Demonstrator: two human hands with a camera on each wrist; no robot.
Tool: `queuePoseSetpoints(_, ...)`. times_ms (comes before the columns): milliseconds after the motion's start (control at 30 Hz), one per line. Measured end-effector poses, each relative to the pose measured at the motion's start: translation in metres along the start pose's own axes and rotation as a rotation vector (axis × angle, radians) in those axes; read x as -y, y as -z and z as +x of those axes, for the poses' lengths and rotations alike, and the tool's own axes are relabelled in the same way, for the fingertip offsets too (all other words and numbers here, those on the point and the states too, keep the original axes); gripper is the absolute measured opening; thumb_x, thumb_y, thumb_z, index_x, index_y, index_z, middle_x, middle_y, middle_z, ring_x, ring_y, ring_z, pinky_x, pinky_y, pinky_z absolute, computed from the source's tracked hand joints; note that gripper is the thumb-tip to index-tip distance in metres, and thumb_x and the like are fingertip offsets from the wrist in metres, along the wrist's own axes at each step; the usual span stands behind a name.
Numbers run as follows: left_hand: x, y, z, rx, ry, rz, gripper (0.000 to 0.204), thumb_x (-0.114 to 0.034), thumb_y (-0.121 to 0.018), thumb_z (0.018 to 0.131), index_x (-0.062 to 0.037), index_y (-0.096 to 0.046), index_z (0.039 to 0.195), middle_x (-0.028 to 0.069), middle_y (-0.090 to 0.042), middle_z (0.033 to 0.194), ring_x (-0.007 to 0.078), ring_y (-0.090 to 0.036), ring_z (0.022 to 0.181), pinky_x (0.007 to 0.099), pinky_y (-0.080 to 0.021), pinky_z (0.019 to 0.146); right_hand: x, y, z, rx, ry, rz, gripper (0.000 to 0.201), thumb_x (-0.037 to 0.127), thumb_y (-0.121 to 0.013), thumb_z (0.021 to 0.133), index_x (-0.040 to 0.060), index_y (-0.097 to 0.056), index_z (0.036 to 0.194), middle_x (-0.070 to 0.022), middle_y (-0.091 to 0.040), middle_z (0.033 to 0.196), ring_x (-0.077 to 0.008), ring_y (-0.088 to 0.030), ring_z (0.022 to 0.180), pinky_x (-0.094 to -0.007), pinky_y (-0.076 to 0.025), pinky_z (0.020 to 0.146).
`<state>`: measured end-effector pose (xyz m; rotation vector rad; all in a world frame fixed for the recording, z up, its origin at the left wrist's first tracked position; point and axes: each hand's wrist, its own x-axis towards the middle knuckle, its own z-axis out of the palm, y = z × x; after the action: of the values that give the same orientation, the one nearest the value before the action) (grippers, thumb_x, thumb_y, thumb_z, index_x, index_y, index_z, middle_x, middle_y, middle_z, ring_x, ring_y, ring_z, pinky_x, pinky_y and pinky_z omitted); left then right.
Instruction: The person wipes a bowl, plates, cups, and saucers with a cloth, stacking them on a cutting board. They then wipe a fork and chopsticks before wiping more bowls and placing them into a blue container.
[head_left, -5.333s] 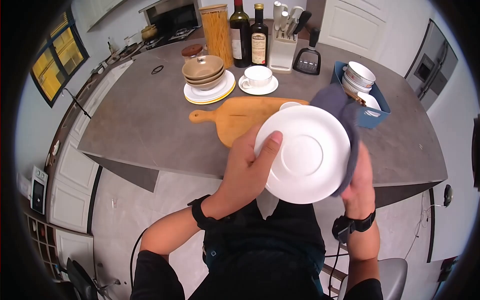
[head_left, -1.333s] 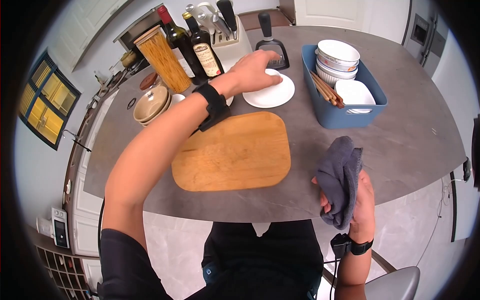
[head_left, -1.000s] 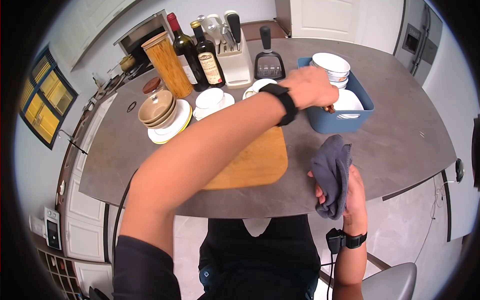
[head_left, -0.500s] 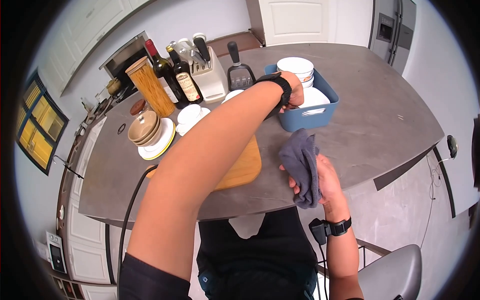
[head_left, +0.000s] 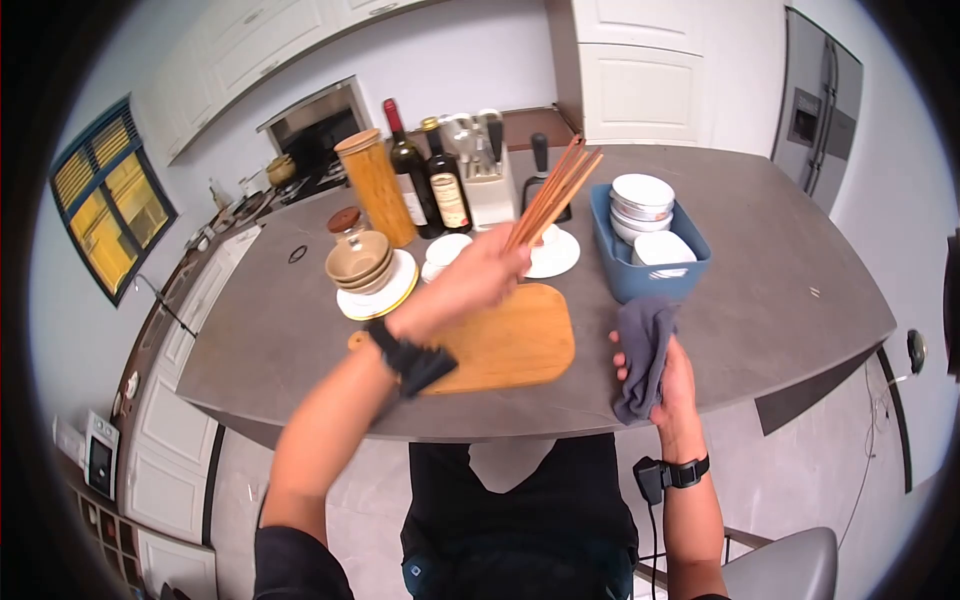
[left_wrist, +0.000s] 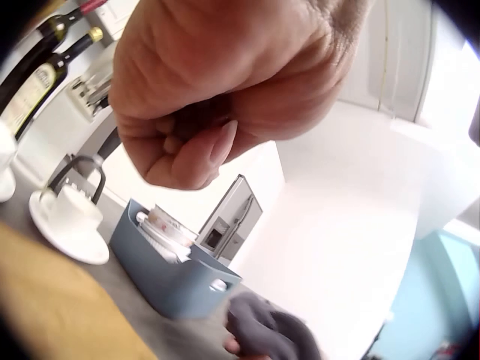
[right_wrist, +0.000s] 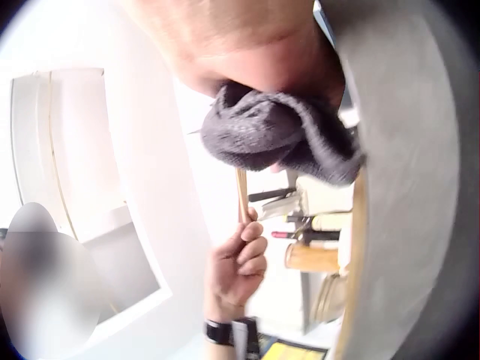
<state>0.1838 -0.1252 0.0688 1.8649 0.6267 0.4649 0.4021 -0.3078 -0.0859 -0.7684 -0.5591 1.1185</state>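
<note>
My left hand (head_left: 478, 272) grips a bundle of wooden chopsticks (head_left: 556, 192), raised above the far part of the cutting board (head_left: 525, 345). The sticks point up and to the right. In the left wrist view the fingers (left_wrist: 199, 154) are curled tightly. My right hand (head_left: 672, 375) holds a crumpled grey cloth (head_left: 645, 350) near the front edge of the table; the cloth (right_wrist: 262, 127) hangs from its grasp in the right wrist view. Beyond it stands a blue bin (head_left: 655, 285) with stacked white bowls (head_left: 642, 200) and a square white dish (head_left: 662, 250) inside.
Brown bowls (head_left: 358, 258) sit on white plates (head_left: 400, 285) at the left. A cup (head_left: 447, 248) and a white saucer (head_left: 555, 256) stand behind the board. Farther back are a pasta jar (head_left: 378, 190), two bottles (head_left: 450, 195) and a knife block (head_left: 490, 200).
My left hand has set down a saucer, reached into the bin, and come out leftward with the chopsticks. My right hand still holds the cloth; earlier it held it against the saucer.
</note>
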Motion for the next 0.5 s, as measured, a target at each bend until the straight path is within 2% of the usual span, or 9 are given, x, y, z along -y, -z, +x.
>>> queuePoseSetpoints(33, 0.009, -0.006, -0.024, -0.023, -0.014, -0.117, 0.027, -0.026, -0.047, 0.110, -0.0102, -0.055, 0.131, -0.0054, -0.046, 0.078, 0.0039, -0.046, 0.065, 0.0226, -0.039, 0.053, -0.001, -0.020, 0.001, 0.011, -0.011, -0.010, 0.055, 0.041, -0.037, 0.110, -0.0037, -0.053, 0.137, -0.0199, -0.071, 0.118, -0.0224, -0.073, 0.087, -0.0355, -0.063, 0.074)
queuePoseSetpoints(100, 0.032, -0.019, -0.058, -0.048, 0.025, -0.292, 0.028, -0.025, -0.046, 0.110, -0.0105, -0.054, 0.133, -0.0052, -0.048, 0.079, 0.0038, -0.046, 0.064, 0.0224, -0.039, 0.053, -0.010, -0.080, 0.002, -0.066, -0.012, 0.311, 0.056, 0.043, -0.034, 0.111, -0.0025, -0.051, 0.139, -0.0196, -0.066, 0.128, -0.0258, -0.069, 0.109, -0.0402, -0.058, 0.096)
queuePoseSetpoints(133, 0.043, -0.027, -0.070, -0.058, 0.057, -0.453, 0.030, -0.024, -0.046, 0.110, -0.0108, -0.054, 0.136, -0.0050, -0.049, 0.079, 0.0038, -0.045, 0.063, 0.0222, -0.038, 0.053, -0.022, -0.096, 0.009, -0.039, -0.020, 0.293, 0.058, 0.046, -0.031, 0.111, -0.0013, -0.051, 0.139, -0.0193, -0.062, 0.135, -0.0288, -0.063, 0.121, -0.0423, -0.050, 0.107)
queuePoseSetpoints(167, 0.051, -0.036, -0.078, -0.064, 0.065, -0.468, 0.030, -0.024, -0.046, 0.110, -0.0108, -0.054, 0.136, -0.0050, -0.049, 0.079, 0.0038, -0.045, 0.063, 0.0222, -0.038, 0.053, -0.032, -0.113, 0.013, 0.092, 0.012, 0.241, 0.049, 0.038, -0.044, 0.110, -0.0022, -0.053, 0.137, -0.0176, -0.065, 0.131, -0.0281, -0.063, 0.122, -0.0407, -0.052, 0.104)
queuePoseSetpoints(233, 0.065, -0.050, -0.090, -0.242, -0.050, -0.268, 0.028, -0.023, -0.046, 0.111, -0.0107, -0.053, 0.135, -0.0031, -0.052, 0.081, 0.0040, -0.044, 0.061, 0.0221, -0.037, 0.053, -0.053, -0.165, 0.012, 0.039, 0.224, -0.216, 0.042, 0.029, -0.056, 0.107, -0.0027, -0.053, 0.135, -0.0172, -0.068, 0.124, -0.0260, -0.068, 0.111, -0.0379, -0.055, 0.096)
queuePoseSetpoints(267, 0.079, -0.044, -0.092, -0.236, -0.065, -0.151, 0.026, -0.025, -0.045, 0.111, -0.0083, -0.052, 0.130, -0.0013, -0.054, 0.081, 0.0042, -0.043, 0.059, 0.0219, -0.037, 0.051, -0.054, -0.172, 0.016, 0.043, 0.218, -0.227, 0.042, 0.029, -0.056, 0.107, -0.0027, -0.053, 0.135, -0.0172, -0.068, 0.124, -0.0260, -0.068, 0.111, -0.0379, -0.055, 0.096)
queuePoseSetpoints(400, 0.092, -0.038, -0.129, -0.188, -0.113, -0.236, 0.027, -0.030, -0.044, 0.112, -0.0063, -0.052, 0.122, -0.0011, -0.051, 0.078, 0.0046, -0.044, 0.058, 0.0217, -0.038, 0.050, -0.053, -0.194, 0.034, 0.073, 0.115, -0.183, 0.031, 0.021, -0.064, 0.103, -0.0026, -0.059, 0.124, -0.0142, -0.072, 0.109, -0.0220, -0.073, 0.089, -0.0334, -0.061, 0.078)
queuePoseSetpoints(433, 0.094, -0.037, -0.139, -0.140, -0.042, -0.268, 0.027, -0.027, -0.042, 0.112, -0.0041, -0.052, 0.122, 0.0006, -0.052, 0.076, 0.0067, -0.046, 0.060, 0.0253, -0.041, 0.055, -0.047, -0.195, 0.040, 0.034, 0.120, -0.125, 0.026, 0.019, -0.065, 0.103, -0.0021, -0.062, 0.117, -0.0124, -0.073, 0.103, -0.0210, -0.074, 0.084, -0.0325, -0.062, 0.072)
queuePoseSetpoints(500, 0.097, -0.033, -0.146, -0.077, 0.022, -0.305, 0.028, -0.025, -0.041, 0.112, -0.0020, -0.053, 0.121, 0.0022, -0.053, 0.075, 0.0088, -0.049, 0.062, 0.0289, -0.043, 0.059, -0.035, -0.197, 0.050, 0.007, 0.166, -0.109, 0.028, 0.020, -0.066, 0.103, -0.0033, -0.062, 0.116, -0.0139, -0.073, 0.102, -0.0221, -0.074, 0.086, -0.0330, -0.063, 0.073)
